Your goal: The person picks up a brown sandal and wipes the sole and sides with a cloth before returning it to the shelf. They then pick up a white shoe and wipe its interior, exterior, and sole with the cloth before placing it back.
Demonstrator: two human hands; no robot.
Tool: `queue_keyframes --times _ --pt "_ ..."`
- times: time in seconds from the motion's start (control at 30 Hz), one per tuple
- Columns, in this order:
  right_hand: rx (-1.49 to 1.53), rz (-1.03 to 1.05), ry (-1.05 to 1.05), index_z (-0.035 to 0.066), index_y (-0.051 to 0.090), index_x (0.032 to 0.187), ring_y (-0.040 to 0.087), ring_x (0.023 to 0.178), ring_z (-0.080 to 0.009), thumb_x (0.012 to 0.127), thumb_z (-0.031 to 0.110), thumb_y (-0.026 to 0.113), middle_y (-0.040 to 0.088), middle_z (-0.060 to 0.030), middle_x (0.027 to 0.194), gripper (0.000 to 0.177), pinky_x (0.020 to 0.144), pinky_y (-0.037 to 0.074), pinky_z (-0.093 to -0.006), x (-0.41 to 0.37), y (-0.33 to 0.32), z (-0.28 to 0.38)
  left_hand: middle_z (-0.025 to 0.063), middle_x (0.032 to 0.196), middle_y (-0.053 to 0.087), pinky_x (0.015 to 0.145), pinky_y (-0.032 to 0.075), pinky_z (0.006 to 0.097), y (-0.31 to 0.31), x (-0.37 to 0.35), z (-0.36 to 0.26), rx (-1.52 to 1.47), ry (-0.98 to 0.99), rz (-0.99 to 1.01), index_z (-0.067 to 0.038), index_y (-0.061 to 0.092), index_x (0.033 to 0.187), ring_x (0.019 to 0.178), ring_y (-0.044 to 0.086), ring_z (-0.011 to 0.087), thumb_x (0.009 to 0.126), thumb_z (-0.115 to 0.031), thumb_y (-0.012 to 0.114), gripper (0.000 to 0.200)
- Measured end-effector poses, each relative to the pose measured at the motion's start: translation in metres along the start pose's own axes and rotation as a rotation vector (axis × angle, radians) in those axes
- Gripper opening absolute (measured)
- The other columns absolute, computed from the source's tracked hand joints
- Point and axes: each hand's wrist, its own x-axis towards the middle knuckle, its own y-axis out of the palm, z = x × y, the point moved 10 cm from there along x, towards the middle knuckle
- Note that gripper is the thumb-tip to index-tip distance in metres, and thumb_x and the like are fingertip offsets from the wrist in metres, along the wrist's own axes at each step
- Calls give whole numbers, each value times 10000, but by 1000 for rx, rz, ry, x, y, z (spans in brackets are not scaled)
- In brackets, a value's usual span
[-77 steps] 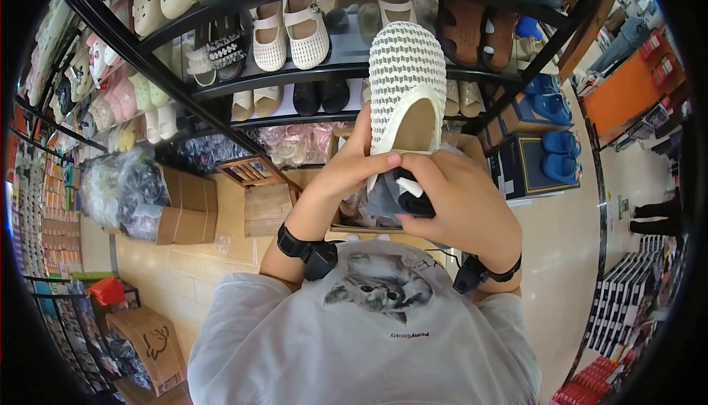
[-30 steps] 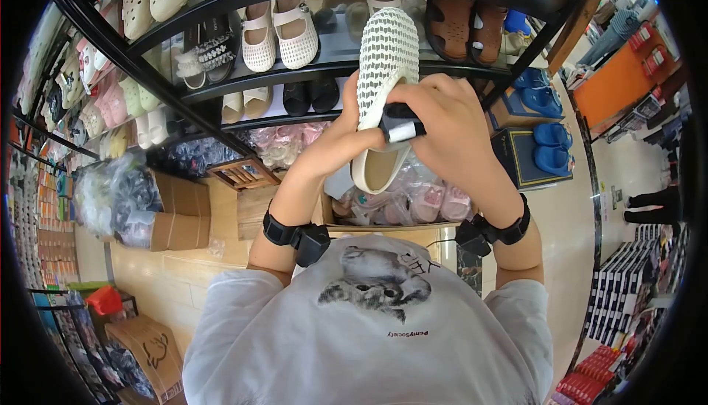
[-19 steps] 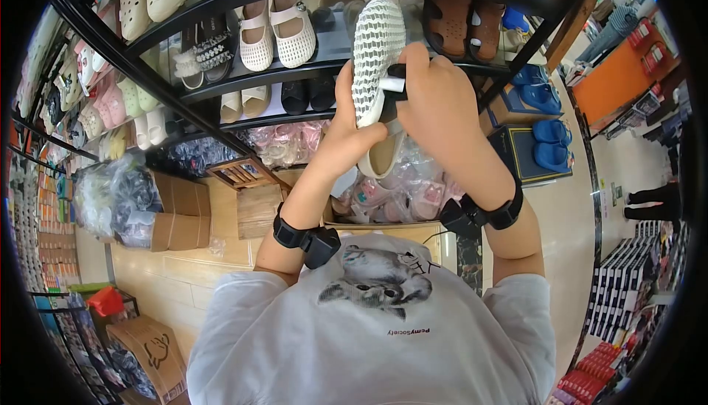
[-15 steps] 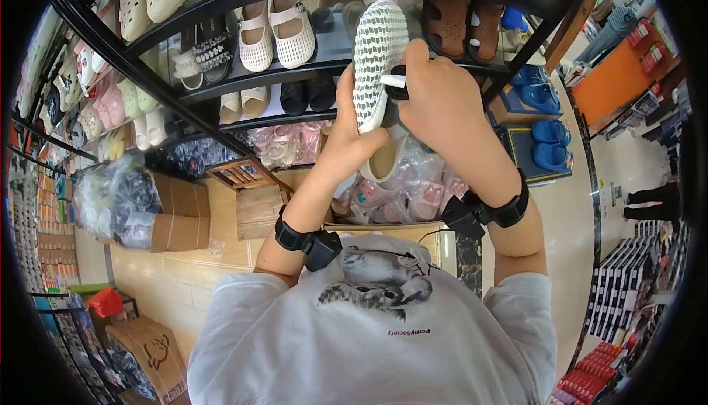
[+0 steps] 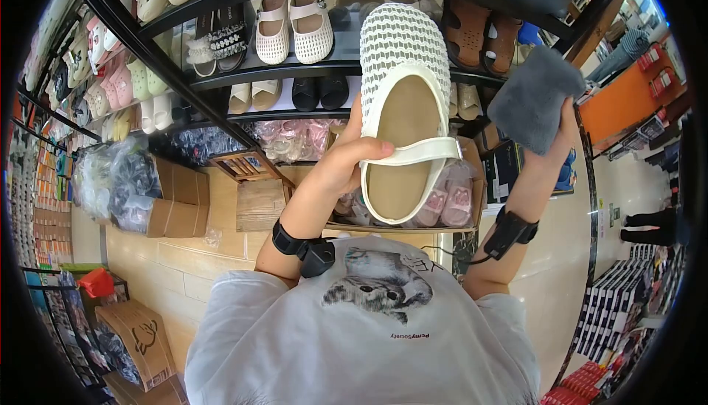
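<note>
A white woven slip-on shoe (image 5: 404, 43) with a beige insole and a strap is in my left hand (image 5: 343, 165). That hand is closed round its side, with the thumb on the strap. The shoe's toe points away from me and its opening faces up. To its right, my right hand (image 5: 562, 128) grips a grey plush cloth (image 5: 532, 99), which hides most of the fingers. The cloth is apart from the shoe, level with the shelves.
A black shelf rack (image 5: 295, 71) stands ahead, with cream strapped shoes (image 5: 311, 32) and brown sandals (image 5: 466, 32) on it. Below is a carton of bagged pink shoes (image 5: 457, 195). A wooden stool (image 5: 259, 202) and an open cardboard box (image 5: 179, 198) are at left.
The shoe has turned so its opening faces me, and it looks nearer. My right hand has left the shoe and moved right; the grey cloth now shows in it.
</note>
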Motion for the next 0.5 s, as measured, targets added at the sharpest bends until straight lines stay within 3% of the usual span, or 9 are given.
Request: queue_keyframes --times 0.07,0.17,0.23,0.3,0.33,0.37,0.43,0.47,0.5 --pt "69 -32 25 24 378 1227 497 1061 -268 888 258 393 476 -132 1189 411 903 401 -397 -6 -14 -16 162 1298 306 965 308 384 4 -1 2 -21 -3 34 -97 76 1350 1195 336 284 638 -106 538 849" --pt "115 -15 116 29 383 1224 495 1065 -261 884 274 402 479 -127 1186 419 917 387 -392 -18 -13 -42 163 1326 275 971 302 377 8 -5 3 -24 -9 61 -93 59 1360 1218 308 276 673 -165 577 864" --pt "83 -97 136 26 363 1241 487 1077 -262 886 290 405 463 -130 1205 444 942 369 -387 -31 -4 -50 150 1337 265 976 295 350 13 -6 11 -201 -30 167 -72 62 1359 1219 314 252 737 -274 577 832" --pt "-96 182 -27 18 326 1266 453 1121 -266 863 335 448 421 -141 1249 527 966 349 -387 -47 37 -43 142 1334 276 973 300 335 18 -8 17 -184 -87 105 -53 85 1354 1211 327 234 771 -290 551 783" --pt "-149 156 -89 3 289 1283 402 1170 -268 820 373 516 370 -165 1287 635 984 329 -388 -56 50 -43 133 1331 288 971 304 320 17 -7 23 -168 -138 39 -34 107 1348 1202 340 215 805 -305 525 737" --pt "-150 152 -92 3 289 1283 402 1170 -268 820 373 516 370 -165 1287 635 984 329 -388 -57 52 -40 133 1331 288 971 304 320 14 -4 30 -168 -142 42 -34 107 1348 1202 340 215 805 -305 525 737" --pt "-177 233 -41 -12 276 1283 401 1171 -269 756 389 591 370 -185 1280 733 972 345 -378 -59 70 -38 122 1311 326 960 320 310 -13 4 46 224 -176 -80 -5 150 1334 1185 362 191 851 -248 464 625" --pt "-123 122 -36 -24 283 1274 453 1120 -262 712 390 632 406 -188 1241 780 947 376 -349 -65 75 -35 120 1274 376 945 341 308 -11 5 44 230 -195 -63 4 183 1323 1156 394 189 839 -144 476 585" --pt "-123 121 -35 -24 283 1274 453 1120 -262 712 390 632 406 -188 1241 780 947 376 -349 -65 75 -36 116 1213 437 897 389 296 -9 6 35 224 -78 -35 5 210 1308 1078 470 180 803 -80 516 597"
